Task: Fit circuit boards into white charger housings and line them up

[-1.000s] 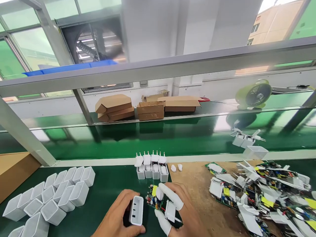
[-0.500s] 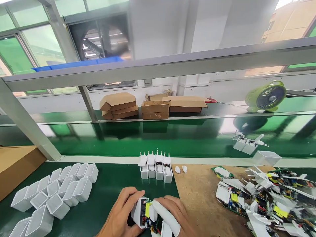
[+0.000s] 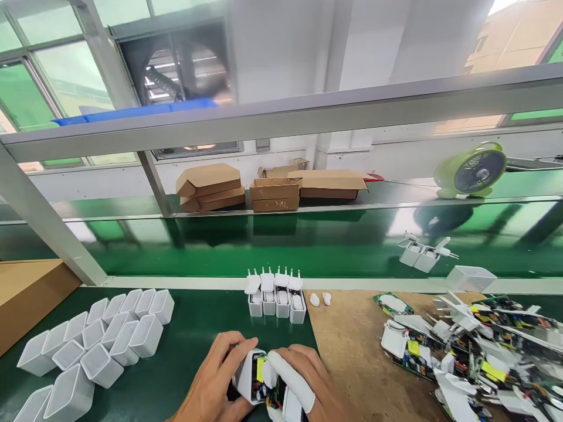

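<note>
White housing [image 3: 243, 382], at the bottom centre of the frame, is gripped between curled fingers and thumb of the left hand [image 3: 220, 378]. The right hand [image 3: 310, 378], closed around the circuit board [image 3: 260, 370], holds it at the housing's mouth; unlike a second ago, no gap separates them.

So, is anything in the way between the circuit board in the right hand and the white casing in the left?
Nothing visible does. The right hand holds the circuit board right at the open mouth of the white casing in the left hand. The casing's deeper inside is hidden, though.
</note>
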